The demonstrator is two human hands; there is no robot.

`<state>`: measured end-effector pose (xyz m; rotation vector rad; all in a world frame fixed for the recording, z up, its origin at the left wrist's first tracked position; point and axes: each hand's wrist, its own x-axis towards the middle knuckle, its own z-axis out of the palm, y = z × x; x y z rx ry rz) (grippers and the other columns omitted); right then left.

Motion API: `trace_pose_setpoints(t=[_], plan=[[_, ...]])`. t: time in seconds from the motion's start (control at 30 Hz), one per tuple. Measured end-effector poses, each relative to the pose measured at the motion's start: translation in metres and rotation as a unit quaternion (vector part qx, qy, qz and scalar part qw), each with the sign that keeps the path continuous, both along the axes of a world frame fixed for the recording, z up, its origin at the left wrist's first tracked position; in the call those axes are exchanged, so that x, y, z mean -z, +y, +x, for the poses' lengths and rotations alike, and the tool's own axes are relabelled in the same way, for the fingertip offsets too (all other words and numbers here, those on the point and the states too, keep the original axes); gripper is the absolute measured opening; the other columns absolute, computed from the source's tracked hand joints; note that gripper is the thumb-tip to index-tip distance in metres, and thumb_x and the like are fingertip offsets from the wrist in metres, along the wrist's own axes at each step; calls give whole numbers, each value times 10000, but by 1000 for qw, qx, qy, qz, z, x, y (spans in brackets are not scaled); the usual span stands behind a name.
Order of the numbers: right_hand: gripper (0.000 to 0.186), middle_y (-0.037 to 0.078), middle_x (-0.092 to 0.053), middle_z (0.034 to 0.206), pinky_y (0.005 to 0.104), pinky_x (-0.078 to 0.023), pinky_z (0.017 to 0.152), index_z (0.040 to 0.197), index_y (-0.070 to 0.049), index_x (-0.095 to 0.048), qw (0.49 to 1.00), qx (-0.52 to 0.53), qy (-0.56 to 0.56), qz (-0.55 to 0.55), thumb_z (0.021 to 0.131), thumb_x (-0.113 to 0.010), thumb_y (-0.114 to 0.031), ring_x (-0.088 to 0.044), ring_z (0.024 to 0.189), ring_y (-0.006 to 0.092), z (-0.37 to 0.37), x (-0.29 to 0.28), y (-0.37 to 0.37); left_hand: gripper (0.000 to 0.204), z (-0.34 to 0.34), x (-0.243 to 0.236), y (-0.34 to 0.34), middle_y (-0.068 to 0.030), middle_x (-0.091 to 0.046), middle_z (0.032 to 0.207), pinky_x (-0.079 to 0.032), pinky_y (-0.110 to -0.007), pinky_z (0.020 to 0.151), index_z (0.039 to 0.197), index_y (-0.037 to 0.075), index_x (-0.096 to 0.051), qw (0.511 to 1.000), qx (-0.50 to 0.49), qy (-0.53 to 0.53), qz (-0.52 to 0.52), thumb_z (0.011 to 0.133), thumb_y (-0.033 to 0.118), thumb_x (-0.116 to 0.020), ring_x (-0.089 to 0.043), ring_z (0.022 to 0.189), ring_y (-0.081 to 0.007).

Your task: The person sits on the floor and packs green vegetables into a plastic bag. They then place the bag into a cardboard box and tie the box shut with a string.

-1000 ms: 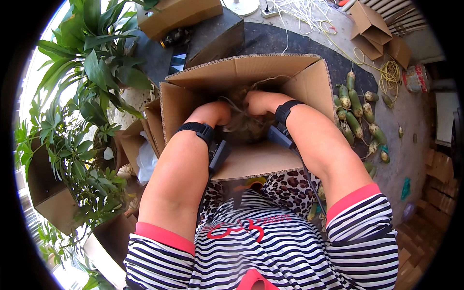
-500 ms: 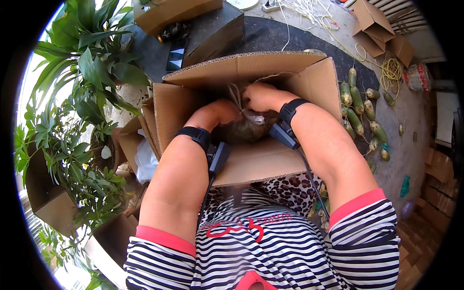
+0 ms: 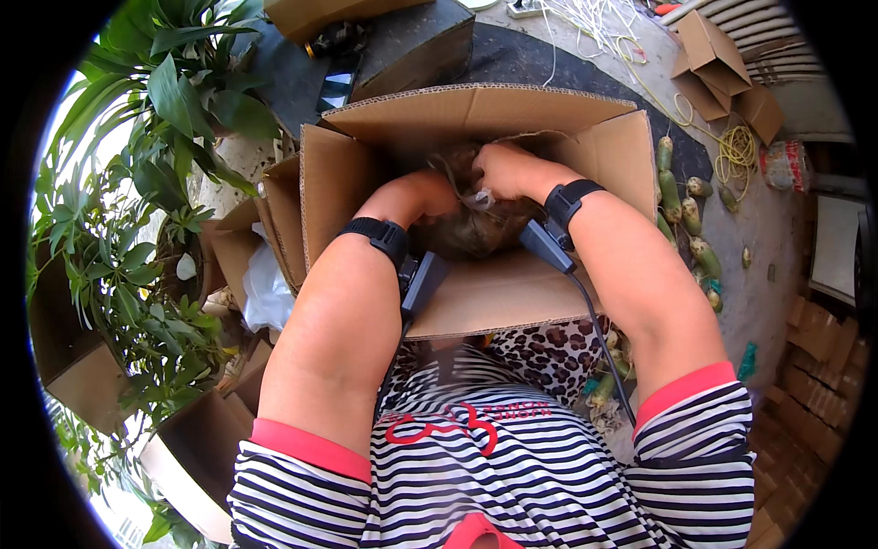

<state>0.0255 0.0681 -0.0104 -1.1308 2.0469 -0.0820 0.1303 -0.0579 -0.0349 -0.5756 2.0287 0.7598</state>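
An open cardboard box [image 3: 498, 309] stands in front of me, and both my hands reach down into it. Inside lies a translucent, brownish-looking plastic bag [image 3: 477, 231] with its neck gathered up; what it holds is too dark to make out. My left hand [image 3: 428, 195] is closed at the left side of the bag's neck, its fingertips partly hidden. On the other side my right hand [image 3: 501, 170] pinches the gathered plastic, close to the left one. Each wrist wears a black strap with a dark device and a cable.
Long green-and-white radishes [image 3: 670, 194] lie on the floor at the right. Leafy plants [image 3: 137, 229], more cartons and a white plastic bag [image 3: 268, 295] are at the left. Behind the box are a dark block [image 3: 416, 55], folded cardboard [image 3: 712, 57] and coiled yellow rope [image 3: 734, 151].
The bag's twisted neck stood up as a loop between my hands; now it is lower and more crumpled. My right hand has turned slightly over it. The whole view has shifted a little.
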Motion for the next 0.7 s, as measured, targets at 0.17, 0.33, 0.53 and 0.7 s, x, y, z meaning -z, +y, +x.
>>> trace_pose_setpoints(t=[0.17, 0.33, 0.53, 0.7], plan=[[249, 181, -692, 986, 415, -519, 827, 992, -78, -714, 999, -14, 35, -23, 770, -634, -159, -663, 970, 336, 17, 11, 12, 262, 0, 0, -4, -69, -646, 711, -479, -336, 511, 835, 72, -678, 1000, -16, 6, 12, 819, 333, -668, -585, 567, -188], [285, 191, -689, 970, 408, -517, 800, 988, -67, -717, 997, -70, -6, -16, 723, -653, -151, -661, 932, 340, 2, 3, 6, 239, 4, 9, -9, -75, -657, 718, -480, -337, 521, 839, 83, -690, 997, 45, 53, 18, 826, 317, -644, -601, 578, -189], [287, 201, -690, 934, 409, -516, 788, 972, -46, -712, 994, -103, -10, 19, 723, -674, -186, -664, 920, 344, 2, -2, 4, 234, -2, 11, -7, -55, -656, 713, -478, -341, 528, 819, 105, -692, 992, 124, 28, -1, 816, 331, -632, -601, 582, -181], [327, 179, -691, 1007, 412, -519, 837, 1045, -71, -705, 998, -43, 12, -33, 746, -655, -194, -659, 976, 332, 18, 6, 10, 280, -1, 5, -17, -63, -694, 778, -496, -378, 624, 808, 86, -713, 997, 66, 4, 29, 809, 351, -623, -618, 665, -225]])
